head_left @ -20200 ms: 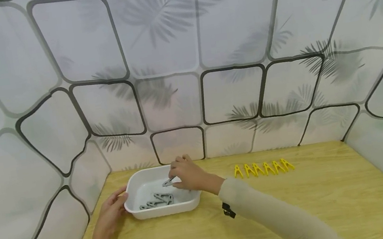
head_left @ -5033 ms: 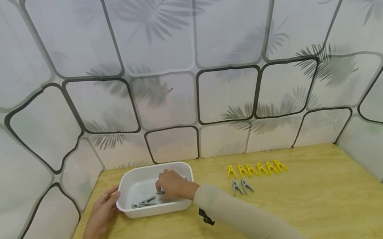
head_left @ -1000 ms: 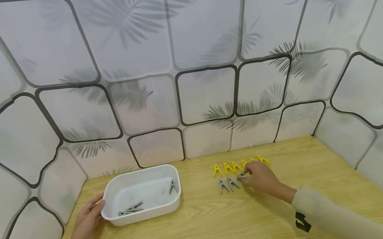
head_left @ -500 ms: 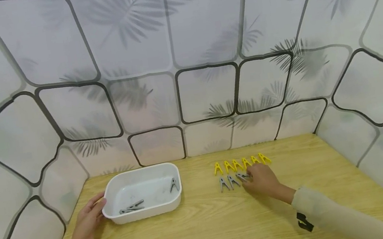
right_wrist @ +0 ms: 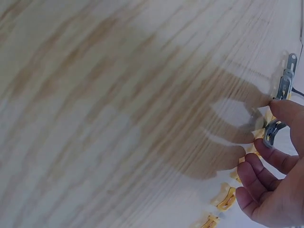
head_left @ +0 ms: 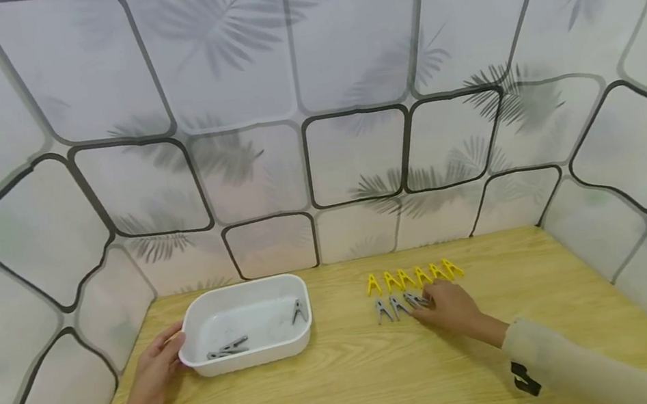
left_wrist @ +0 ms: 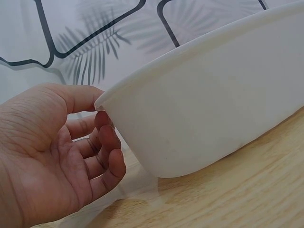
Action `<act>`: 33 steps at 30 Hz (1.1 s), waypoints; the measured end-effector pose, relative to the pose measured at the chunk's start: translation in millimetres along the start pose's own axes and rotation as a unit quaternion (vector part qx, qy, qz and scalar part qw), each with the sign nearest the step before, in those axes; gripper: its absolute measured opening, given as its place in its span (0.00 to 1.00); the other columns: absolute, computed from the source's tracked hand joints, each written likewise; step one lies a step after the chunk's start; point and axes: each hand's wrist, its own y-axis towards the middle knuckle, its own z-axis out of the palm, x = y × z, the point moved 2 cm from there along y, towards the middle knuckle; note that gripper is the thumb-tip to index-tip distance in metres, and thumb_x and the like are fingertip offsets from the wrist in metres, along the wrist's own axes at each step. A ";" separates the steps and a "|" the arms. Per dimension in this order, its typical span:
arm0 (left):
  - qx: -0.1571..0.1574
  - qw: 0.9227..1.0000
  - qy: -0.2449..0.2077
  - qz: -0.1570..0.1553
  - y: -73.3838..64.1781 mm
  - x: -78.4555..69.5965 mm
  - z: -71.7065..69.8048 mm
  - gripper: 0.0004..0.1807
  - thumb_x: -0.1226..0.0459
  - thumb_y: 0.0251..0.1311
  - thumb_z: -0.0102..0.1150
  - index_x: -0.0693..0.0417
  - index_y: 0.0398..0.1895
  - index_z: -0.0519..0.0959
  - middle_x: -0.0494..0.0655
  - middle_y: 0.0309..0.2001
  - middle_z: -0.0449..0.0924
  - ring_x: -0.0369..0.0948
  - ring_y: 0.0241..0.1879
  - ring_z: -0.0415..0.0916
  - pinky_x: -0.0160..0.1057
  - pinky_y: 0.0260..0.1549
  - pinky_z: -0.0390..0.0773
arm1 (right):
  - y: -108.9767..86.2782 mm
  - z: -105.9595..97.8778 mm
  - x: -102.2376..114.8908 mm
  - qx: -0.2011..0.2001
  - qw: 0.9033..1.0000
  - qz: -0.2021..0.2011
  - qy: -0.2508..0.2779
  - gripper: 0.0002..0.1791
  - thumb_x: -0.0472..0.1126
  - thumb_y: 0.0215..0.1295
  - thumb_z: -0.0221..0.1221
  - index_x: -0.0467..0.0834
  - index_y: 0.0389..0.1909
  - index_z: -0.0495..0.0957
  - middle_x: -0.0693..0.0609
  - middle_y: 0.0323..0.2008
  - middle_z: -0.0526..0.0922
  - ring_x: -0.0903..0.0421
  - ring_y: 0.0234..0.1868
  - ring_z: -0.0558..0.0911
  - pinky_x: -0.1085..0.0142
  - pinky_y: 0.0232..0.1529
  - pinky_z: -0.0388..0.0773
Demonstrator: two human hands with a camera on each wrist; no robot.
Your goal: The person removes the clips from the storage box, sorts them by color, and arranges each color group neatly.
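Note:
My left hand (head_left: pixel 153 369) pinches the left rim of a white plastic tub (head_left: pixel 252 358). In the left wrist view its thumb lies at the rim and its fingers curl beside the wall. A few grey clothespins (head_left: pixel 229 348) lie at the tub's front left, and another grey clothespin (head_left: pixel 297 311) is at its right end. On the table, my right hand (head_left: pixel 451 308) pinches a grey clothespin (right_wrist: pixel 271 135) between thumb and fingers. It is beside two grey clothespins (head_left: pixel 383 310) standing in a row, in front of several yellow clothespins (head_left: pixel 406 278).
The wooden table (head_left: pixel 349 385) meets a patterned wall covering (head_left: pixel 360 155) close behind the yellow row. Wall panels also flank the table on the left and right.
Twenty seconds ago no grey clothespins stood on the table; five seconds ago there were two. My right hand has since carried a third from the tub and lowered it beside them.

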 end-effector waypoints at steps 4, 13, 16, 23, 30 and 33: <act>0.004 1.000 -0.009 0.001 0.8 0.9 -0.9 0.14 0.56 0.75 0.55 0.18 0.35 0.78 0.21 0.37 0.81 0.26 0.38 0.78 0.27 0.39 0.79 | 0.9 3.3 -2.6 0.008 1.000 0.014 0.010 0.22 0.52 0.57 0.74 0.45 0.20 0.73 0.54 0.21 0.69 0.60 0.22 0.62 0.68 0.26 0.59; 0.001 1.000 0.010 -0.009 0.9 0.0 0.1 0.07 0.54 0.74 0.56 0.21 0.42 0.76 0.20 0.38 0.80 0.25 0.39 0.78 0.26 0.42 0.79 | 4.1 6.4 4.0 0.023 0.999 0.030 0.011 0.31 0.50 0.57 0.73 0.50 0.11 0.60 0.59 0.14 0.54 0.62 0.17 0.53 0.70 0.19 0.50; 0.001 1.000 0.008 -0.007 0.7 -1.1 0.2 0.08 0.54 0.75 0.55 0.22 0.42 0.76 0.20 0.37 0.80 0.25 0.39 0.78 0.26 0.42 0.79 | 6.0 6.3 7.5 0.022 0.999 0.030 0.003 0.33 0.50 0.58 0.73 0.50 0.09 0.58 0.60 0.12 0.52 0.63 0.16 0.52 0.70 0.18 0.49; 0.007 1.000 -0.005 0.005 1.2 -0.7 -0.7 0.12 0.56 0.75 0.55 0.19 0.37 0.77 0.22 0.36 0.81 0.25 0.38 0.78 0.26 0.40 0.79 | 5.5 6.6 10.7 0.020 0.999 0.029 -0.009 0.33 0.50 0.59 0.72 0.50 0.09 0.58 0.60 0.12 0.53 0.63 0.16 0.53 0.70 0.18 0.49; 0.010 1.000 -0.019 0.013 2.4 -0.9 -0.5 0.11 0.57 0.75 0.55 0.21 0.39 0.79 0.22 0.37 0.82 0.26 0.38 0.79 0.26 0.40 0.79 | 5.2 4.6 12.7 0.017 0.999 0.030 -0.007 0.34 0.50 0.58 0.72 0.50 0.08 0.57 0.60 0.11 0.52 0.63 0.16 0.51 0.69 0.18 0.48; 0.007 1.000 -0.024 0.009 1.8 -0.8 -0.7 0.11 0.57 0.75 0.55 0.21 0.39 0.79 0.23 0.37 0.82 0.26 0.38 0.79 0.26 0.40 0.79 | 4.4 5.5 12.7 0.017 0.999 0.031 -0.008 0.34 0.50 0.58 0.72 0.51 0.08 0.57 0.61 0.11 0.52 0.63 0.16 0.51 0.70 0.18 0.48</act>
